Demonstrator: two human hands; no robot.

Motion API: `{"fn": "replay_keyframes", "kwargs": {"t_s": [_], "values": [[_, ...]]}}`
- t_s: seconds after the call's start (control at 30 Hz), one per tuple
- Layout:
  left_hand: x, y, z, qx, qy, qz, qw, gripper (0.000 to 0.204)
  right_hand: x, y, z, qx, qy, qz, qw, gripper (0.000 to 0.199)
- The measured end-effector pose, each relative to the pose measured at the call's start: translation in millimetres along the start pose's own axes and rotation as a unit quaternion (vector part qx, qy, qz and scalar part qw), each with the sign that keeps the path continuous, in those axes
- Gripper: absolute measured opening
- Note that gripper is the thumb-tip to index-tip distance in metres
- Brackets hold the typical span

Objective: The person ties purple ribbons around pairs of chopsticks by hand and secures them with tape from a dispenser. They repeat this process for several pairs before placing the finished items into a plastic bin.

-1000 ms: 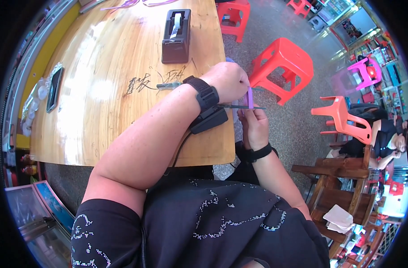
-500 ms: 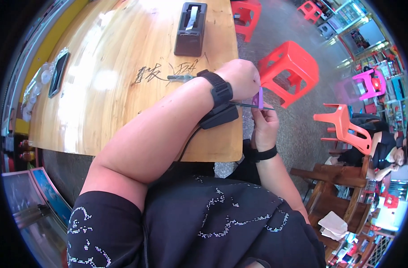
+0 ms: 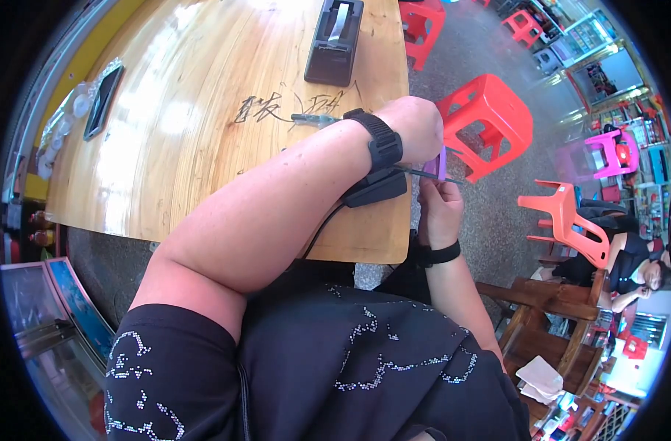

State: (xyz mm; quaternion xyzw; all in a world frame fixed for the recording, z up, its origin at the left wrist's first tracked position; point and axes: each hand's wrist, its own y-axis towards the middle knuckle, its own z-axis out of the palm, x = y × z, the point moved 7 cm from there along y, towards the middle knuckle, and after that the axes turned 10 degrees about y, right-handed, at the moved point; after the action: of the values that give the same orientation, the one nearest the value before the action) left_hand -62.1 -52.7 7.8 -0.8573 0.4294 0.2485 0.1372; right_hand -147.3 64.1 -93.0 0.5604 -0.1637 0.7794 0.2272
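Observation:
My left hand (image 3: 415, 131) is bent over the table's right edge, curled closed, its fingertips hidden on the far side. A flat purple piece (image 3: 439, 165) shows between it and my right hand (image 3: 444, 209), which is closed with thumb and fingers at the piece's lower end. The purple piece's kind cannot be made out. A thin dark rod (image 3: 453, 180) crosses it, running from a black cabled device (image 3: 378, 188) under my left wrist. Each wrist wears a black strap. Beside my left forearm, a small grey-green pen-like item (image 3: 315, 119) lies on the wooden table (image 3: 203, 154).
A black tape dispenser (image 3: 334, 55) stands toward the far table edge, near dark handwritten marks. At the left lies a phone (image 3: 102, 103). Right of the table are a red stool (image 3: 490, 117), an orange chair (image 3: 565, 213), a wooden chair (image 3: 549, 301) and a seated person (image 3: 629, 272).
The view has shifted, so the table and its items sit farther right and slightly higher. Both hands stay together at the table's edge around the purple piece, with little change in pose.

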Motion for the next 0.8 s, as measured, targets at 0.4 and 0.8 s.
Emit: {"fn": "replay_keyframes", "kwargs": {"t_s": [0.4,0.8], "values": [[0,-1,0,-0.004,-0.009,0.000,1.000,0.020,7,-6,6,0.001,0.135,0.041,0.990,0.013],[-1,-1,-1,0.010,0.006,-0.008,1.000,0.021,-17,-1,-2,0.040,0.136,0.133,0.981,0.006]]}}
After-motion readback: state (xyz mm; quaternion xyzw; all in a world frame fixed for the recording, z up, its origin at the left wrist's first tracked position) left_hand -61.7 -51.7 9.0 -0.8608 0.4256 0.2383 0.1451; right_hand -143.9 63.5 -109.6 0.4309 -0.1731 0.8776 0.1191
